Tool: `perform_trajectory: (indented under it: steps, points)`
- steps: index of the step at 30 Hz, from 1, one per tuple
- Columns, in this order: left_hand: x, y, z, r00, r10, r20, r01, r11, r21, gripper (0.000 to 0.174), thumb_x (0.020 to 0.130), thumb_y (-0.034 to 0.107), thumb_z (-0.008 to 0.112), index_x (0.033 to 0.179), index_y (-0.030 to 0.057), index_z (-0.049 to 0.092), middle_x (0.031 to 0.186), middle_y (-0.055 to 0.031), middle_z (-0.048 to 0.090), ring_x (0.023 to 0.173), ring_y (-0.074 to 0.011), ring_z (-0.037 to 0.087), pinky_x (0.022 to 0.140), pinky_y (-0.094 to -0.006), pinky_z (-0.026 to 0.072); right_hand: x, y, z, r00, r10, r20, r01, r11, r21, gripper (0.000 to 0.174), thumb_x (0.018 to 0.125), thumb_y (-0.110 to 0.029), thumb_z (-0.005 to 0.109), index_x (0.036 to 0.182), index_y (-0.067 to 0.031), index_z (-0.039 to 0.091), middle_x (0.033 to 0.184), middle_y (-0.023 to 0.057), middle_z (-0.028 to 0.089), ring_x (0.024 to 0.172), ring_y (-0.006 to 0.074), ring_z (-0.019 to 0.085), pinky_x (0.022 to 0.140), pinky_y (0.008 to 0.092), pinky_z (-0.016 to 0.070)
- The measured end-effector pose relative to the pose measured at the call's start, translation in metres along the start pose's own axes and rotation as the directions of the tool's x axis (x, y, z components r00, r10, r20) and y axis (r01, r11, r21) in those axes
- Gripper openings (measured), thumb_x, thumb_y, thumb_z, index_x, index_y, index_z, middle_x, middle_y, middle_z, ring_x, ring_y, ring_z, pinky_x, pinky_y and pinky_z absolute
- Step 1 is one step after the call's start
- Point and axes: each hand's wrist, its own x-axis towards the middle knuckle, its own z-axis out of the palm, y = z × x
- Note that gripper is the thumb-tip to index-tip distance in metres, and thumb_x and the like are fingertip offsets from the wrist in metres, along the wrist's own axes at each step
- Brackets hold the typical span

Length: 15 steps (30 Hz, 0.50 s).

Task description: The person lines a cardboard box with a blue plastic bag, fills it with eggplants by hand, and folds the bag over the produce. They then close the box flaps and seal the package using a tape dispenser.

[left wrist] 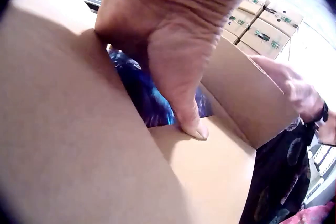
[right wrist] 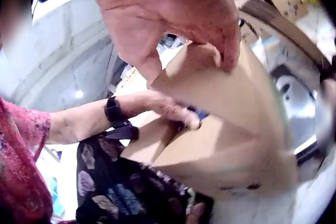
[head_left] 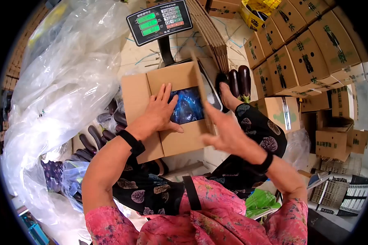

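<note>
An open cardboard box (head_left: 182,143) sits before me with dark blue plastic film (head_left: 187,105) showing inside. My left hand (head_left: 161,108) lies over the box with fingers spread, pressing on the flaps folded inward; its thumb rests on the near flap (left wrist: 220,166). At the right side, my right hand (head_left: 229,132) touches the outside of a raised flap (right wrist: 191,74), thumb and fingers spread across it. That hand and flap are blurred in the head view. What the film wraps is hidden.
A scale display (head_left: 159,21) stands behind the box. Eggplants (head_left: 244,81) lie at right, with more eggplants (head_left: 88,143) at left beside large clear plastic sheeting (head_left: 65,73). Stacked cartons (head_left: 306,61) fill the right side. Flattened cardboard (head_left: 212,34) leans near the scale.
</note>
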Motion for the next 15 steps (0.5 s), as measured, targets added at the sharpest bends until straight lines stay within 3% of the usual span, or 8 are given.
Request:
perform_trajectory:
  steps: [3, 6, 7, 10, 12, 14, 15]
  points:
    - [-0.001, 0.002, -0.001, 1.0, 0.007, -0.017, -0.008, 0.999, -0.033, 0.121, 0.057, 0.07, 0.079, 0.148, 0.0008, 0.037, 0.159, -0.0299, 0.01, 0.149, -0.0435, 0.009, 0.111, -0.0564, 0.0266, -0.003, -0.007, 0.029, 0.994, -0.083, 0.076, 0.101, 0.956, -0.274, 0.107, 0.067, -0.043, 0.084, 0.144, 0.0085, 0.031, 0.151, 0.0333, 0.028, 0.141, 0.0476, 0.029, 0.109, 0.0478, 0.0353]
    - [-0.001, -0.001, -0.002, 0.999, 0.017, -0.031, -0.019, 0.999, -0.05, 0.119, 0.057, 0.068, 0.081, 0.146, 0.0012, 0.039, 0.16, -0.0293, 0.01, 0.149, -0.0432, 0.009, 0.112, -0.0582, 0.0263, -0.004, -0.008, 0.058, 0.956, -0.167, 0.243, 0.249, 0.899, -0.361, 0.12, 0.059, -0.045, 0.087, 0.147, 0.0095, 0.027, 0.156, 0.0303, 0.021, 0.146, 0.0459, 0.018, 0.111, 0.0478, 0.0309]
    - [-0.004, -0.001, -0.006, 0.995, 0.03, -0.091, -0.035, 0.998, -0.057, 0.107, 0.062, 0.061, 0.081, 0.143, 0.0014, 0.043, 0.158, -0.0285, 0.018, 0.148, -0.0432, 0.015, 0.112, -0.0566, 0.028, 0.003, -0.006, 0.058, 0.955, -0.153, 0.252, 0.263, 0.829, -0.493, 0.118, 0.059, -0.04, 0.087, 0.147, 0.01, 0.025, 0.155, 0.029, 0.023, 0.146, 0.0424, 0.021, 0.112, 0.0459, 0.0297]
    - [-0.002, -0.045, -0.005, 0.889, 0.067, -0.452, -0.138, 0.982, -0.126, 0.092, 0.072, 0.051, 0.08, 0.141, 0.0007, 0.044, 0.155, -0.0276, 0.028, 0.145, -0.0421, 0.024, 0.112, -0.0527, 0.031, 0.006, 0.006, 0.066, 0.958, -0.207, 0.199, 0.283, 0.802, -0.527, 0.11, 0.064, -0.033, 0.084, 0.147, 0.0106, 0.026, 0.155, 0.0286, 0.024, 0.147, 0.0408, 0.021, 0.113, 0.0453, 0.0273]
    - [-0.013, -0.078, -0.025, 0.68, -0.133, -0.721, 0.091, 0.991, -0.096, 0.079, 0.079, 0.041, 0.076, 0.139, -0.001, 0.045, 0.147, -0.0274, 0.04, 0.139, -0.0424, 0.035, 0.111, -0.0457, 0.0344, 0.007, 0.012, 0.072, 0.959, -0.254, 0.128, 0.284, 0.85, -0.444, 0.107, 0.063, -0.028, 0.083, 0.146, 0.011, 0.027, 0.154, 0.0288, 0.026, 0.146, 0.0404, 0.024, 0.113, 0.0459, 0.0273]
    - [-0.027, -0.107, -0.041, 0.675, -0.51, -0.534, 0.138, 0.797, -0.587, 0.076, 0.085, 0.04, 0.07, 0.141, -0.0018, 0.042, 0.143, -0.0263, 0.047, 0.136, -0.0403, 0.041, 0.111, -0.0406, 0.0356, 0.011, 0.013, 0.075, 0.951, -0.3, 0.072, 0.301, 0.848, -0.436, 0.114, 0.057, -0.028, 0.086, 0.146, 0.0099, 0.026, 0.153, 0.029, 0.027, 0.144, 0.0417, 0.027, 0.111, 0.0474, 0.0295]
    - [-0.03, -0.123, -0.036, 0.738, -0.557, -0.382, 0.162, 0.695, -0.701, 0.075, 0.087, 0.042, 0.068, 0.142, -0.0018, 0.041, 0.142, -0.0247, 0.048, 0.134, -0.0384, 0.043, 0.11, -0.0394, 0.0357, 0.014, 0.012, 0.075, 0.948, -0.316, 0.047, 0.306, 0.852, -0.425, 0.113, 0.057, -0.028, 0.086, 0.146, 0.01, 0.027, 0.152, 0.0296, 0.029, 0.143, 0.0426, 0.029, 0.11, 0.0478, 0.0298]
